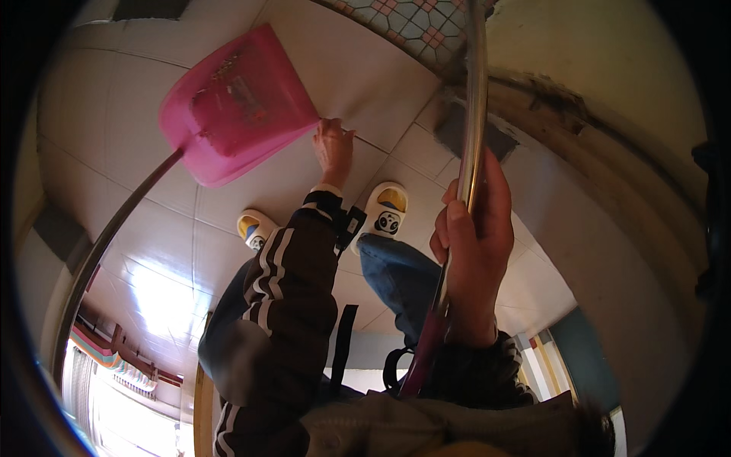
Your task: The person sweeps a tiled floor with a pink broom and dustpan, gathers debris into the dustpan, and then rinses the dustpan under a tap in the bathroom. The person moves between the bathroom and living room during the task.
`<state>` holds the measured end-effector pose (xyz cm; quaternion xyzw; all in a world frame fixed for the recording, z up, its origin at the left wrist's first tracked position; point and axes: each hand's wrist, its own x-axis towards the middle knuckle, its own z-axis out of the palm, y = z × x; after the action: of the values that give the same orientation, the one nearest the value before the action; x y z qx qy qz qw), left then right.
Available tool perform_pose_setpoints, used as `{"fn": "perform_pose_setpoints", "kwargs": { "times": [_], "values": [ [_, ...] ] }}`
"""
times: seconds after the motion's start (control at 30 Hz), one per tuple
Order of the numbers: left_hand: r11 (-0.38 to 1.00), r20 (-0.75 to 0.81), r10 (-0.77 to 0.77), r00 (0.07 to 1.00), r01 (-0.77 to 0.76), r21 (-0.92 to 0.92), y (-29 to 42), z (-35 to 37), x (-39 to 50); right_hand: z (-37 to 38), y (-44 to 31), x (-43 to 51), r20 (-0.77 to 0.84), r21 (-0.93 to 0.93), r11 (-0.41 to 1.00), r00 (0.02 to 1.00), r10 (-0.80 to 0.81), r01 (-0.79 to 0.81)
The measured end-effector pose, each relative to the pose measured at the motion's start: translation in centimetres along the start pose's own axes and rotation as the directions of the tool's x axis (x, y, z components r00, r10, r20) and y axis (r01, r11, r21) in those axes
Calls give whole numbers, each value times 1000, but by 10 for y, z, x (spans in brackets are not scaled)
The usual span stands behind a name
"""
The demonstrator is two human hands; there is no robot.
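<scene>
A pink plastic dustpan (268, 85) lies on the tiled floor, its thin dark handle (123, 211) curving down the left side of the view. Bits of debris (224, 68) and grey smudges show on its pan. My left hand (333, 149) reaches down to the dustpan's front corner, fingers bent and fingertips at or just beside the rim. Whether they pinch anything is too small to tell. My right hand (480, 240) grips a shiny metal pole (475, 103) with a pink-purple end near my body. The pole's far end runs out of view at the top.
My feet wear pale panda slippers (388, 208) on the floor tiles (223, 211). A patterned tile area (417, 25) borders the floor at the top. Along the right runs a pale wall (605, 68) with a worn, dirty base. Bright window light enters lower left.
</scene>
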<state>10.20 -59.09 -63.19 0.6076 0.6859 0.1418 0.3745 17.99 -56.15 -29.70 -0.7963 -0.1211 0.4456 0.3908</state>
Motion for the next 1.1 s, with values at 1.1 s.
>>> {"fn": "perform_pose_setpoints", "kwargs": {
  "times": [1.1],
  "values": [
    [857,-55,104,993,-61,511,-4,-94,145,4,-4,16,79,73,980,978,-191,185]
  ]
}}
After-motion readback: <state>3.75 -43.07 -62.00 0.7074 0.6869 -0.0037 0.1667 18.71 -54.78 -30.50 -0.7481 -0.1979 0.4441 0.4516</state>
